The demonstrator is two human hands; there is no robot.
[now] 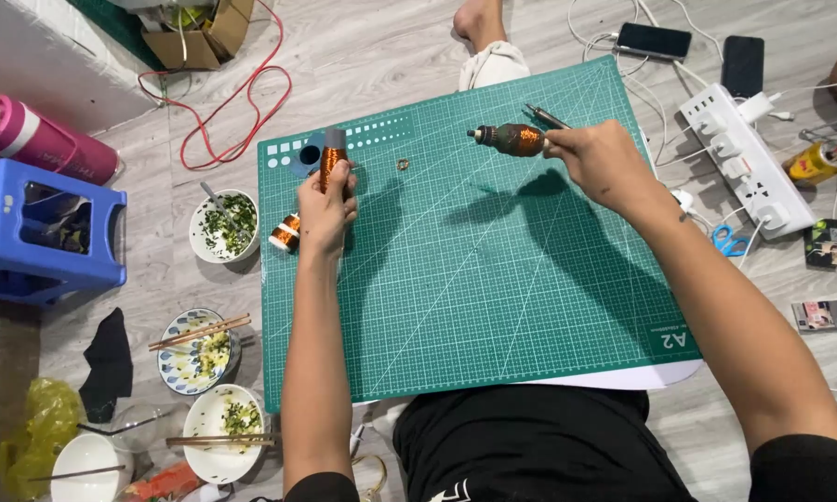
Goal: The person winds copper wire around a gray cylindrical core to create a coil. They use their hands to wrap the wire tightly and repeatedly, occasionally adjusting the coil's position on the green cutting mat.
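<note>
Person seated on floor behind a green cutting mat (493, 279). Left hand (325, 209), centre-left of frame, clamped around an upright spool of copper wire (332, 158). Right hand (597, 156), upper right of centre, fingers closed on a dark bulb-shaped core (511, 139) with copper turns covering its fat end only, so winding looks partly done; narrow tip bare. Second small copper spool (286, 232) lies at mat's left edge. Small ring (403, 165) on mat between hands

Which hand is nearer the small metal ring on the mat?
Left. The left hand sits just left of and below the ring; the right hand is far off to its right.
</note>
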